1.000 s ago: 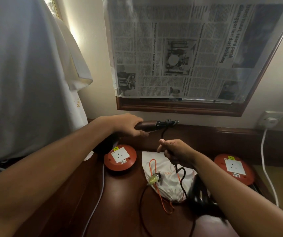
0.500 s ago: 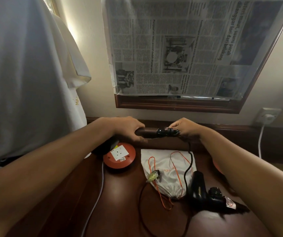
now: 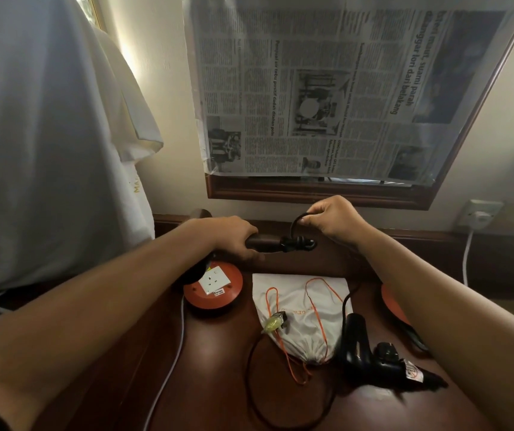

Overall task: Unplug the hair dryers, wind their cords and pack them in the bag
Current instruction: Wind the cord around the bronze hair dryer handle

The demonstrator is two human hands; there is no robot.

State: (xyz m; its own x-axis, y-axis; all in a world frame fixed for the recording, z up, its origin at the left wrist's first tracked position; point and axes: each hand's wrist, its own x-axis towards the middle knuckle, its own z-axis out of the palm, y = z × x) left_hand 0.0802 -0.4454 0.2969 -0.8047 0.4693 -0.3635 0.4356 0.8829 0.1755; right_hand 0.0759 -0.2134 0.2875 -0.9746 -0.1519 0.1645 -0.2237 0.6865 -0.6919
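A person winds the cord (image 3: 293, 227) of a brown hair dryer (image 3: 263, 244) above a dark wooden table (image 3: 218, 384), midway through packing two dryers away. The left hand (image 3: 233, 237), at about 10 o'clock from the white drawstring bag (image 3: 299, 318), is wrapped round the dryer's handle; the right hand (image 3: 331, 217), at about 12 o'clock from the bag, pinches a loop of cord and carries it over the coils already bunched at the handle's end.

Done well, by this reading, each turn should lie snug beside the last under light tension, the left hand keeping the handle level and the right feeding slack evenly so the trailing cord on the table does not snag the bag's orange drawstring (image 3: 283, 346). The plug (image 3: 275, 321), lying on the bag with a yellow tag, should be tucked in last.

Counted, largest first: one table; one newspaper-covered frame (image 3: 327, 94) at 12 o'clock; one bag at centre; two hair dryers, the second, black one (image 3: 370, 353) lying at 4 o'clock just beside the bag; two red socket reels, one (image 3: 213, 287) at 9 o'clock and one (image 3: 395, 306) at 3 o'clock, partly hidden by the right forearm; one wall socket (image 3: 479, 214) at 2 o'clock with a white lead plugged in.
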